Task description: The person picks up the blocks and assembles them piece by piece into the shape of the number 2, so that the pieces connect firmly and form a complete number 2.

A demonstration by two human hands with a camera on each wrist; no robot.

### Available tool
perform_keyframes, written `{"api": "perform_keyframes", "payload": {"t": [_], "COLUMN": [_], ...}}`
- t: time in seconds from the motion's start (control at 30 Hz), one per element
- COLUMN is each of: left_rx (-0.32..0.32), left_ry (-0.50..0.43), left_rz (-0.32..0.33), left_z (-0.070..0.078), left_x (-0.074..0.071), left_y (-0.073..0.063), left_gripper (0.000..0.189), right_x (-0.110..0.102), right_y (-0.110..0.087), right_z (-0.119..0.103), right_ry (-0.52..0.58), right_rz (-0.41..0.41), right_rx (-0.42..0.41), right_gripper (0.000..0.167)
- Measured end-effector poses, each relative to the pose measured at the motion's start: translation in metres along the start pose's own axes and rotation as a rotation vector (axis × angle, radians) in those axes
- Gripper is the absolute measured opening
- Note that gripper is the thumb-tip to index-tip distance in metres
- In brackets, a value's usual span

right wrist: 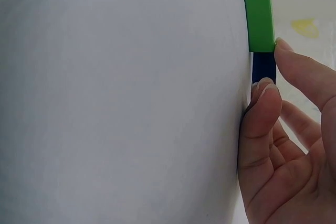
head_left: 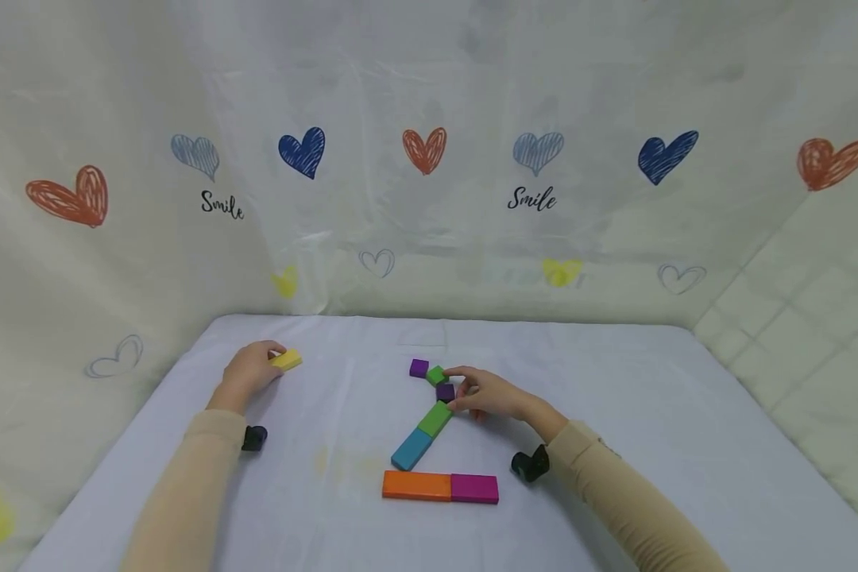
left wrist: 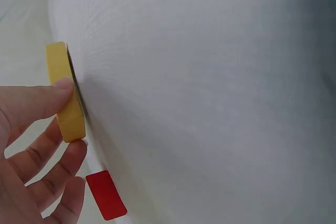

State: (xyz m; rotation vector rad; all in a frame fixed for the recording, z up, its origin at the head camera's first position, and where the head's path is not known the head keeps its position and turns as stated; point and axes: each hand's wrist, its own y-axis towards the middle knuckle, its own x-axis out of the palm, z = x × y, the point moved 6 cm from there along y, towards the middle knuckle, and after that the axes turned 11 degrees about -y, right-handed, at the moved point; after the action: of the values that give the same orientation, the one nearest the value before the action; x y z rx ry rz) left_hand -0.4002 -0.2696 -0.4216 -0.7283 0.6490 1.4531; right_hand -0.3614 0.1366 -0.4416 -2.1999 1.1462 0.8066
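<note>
My left hand [head_left: 250, 367] pinches a yellow block [head_left: 287, 360] at the table's far left. The left wrist view shows the thumb across the yellow block [left wrist: 66, 90], with a red block [left wrist: 106, 195] beside the lower fingers. The red one is hidden in the head view. My right hand [head_left: 493, 395] has thumb and index finger about a dark purple cube [head_left: 446, 392], which looks dark blue [right wrist: 264, 67] from the right wrist. A small green cube [head_left: 437, 375] lies by the index fingertip. The thumb is at the end of a longer green block [head_left: 435, 418].
Another purple cube [head_left: 419, 368] adjoins the small green one. A blue block [head_left: 411, 450] continues the slanted row toward me. Closer still, an orange block [head_left: 416, 485] and a magenta block [head_left: 474, 488] lie end to end on the white-covered table [head_left: 615, 381].
</note>
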Motion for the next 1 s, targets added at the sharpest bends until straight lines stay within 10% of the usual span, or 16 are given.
{"api": "perform_keyframes", "payload": {"t": [1.0], "left_rx": [0.090], "left_ry": [-0.044], "left_rz": [-0.008], "left_z": [0.050], "left_x": [0.027], "left_y": [0.003], "left_gripper": [0.042], "right_x": [0.000], "right_y": [0.002], "right_z": [0.001], "right_ry": [-0.014], "right_rz": [-0.011], "right_rx": [-0.016], "right_gripper": [0.064]}}
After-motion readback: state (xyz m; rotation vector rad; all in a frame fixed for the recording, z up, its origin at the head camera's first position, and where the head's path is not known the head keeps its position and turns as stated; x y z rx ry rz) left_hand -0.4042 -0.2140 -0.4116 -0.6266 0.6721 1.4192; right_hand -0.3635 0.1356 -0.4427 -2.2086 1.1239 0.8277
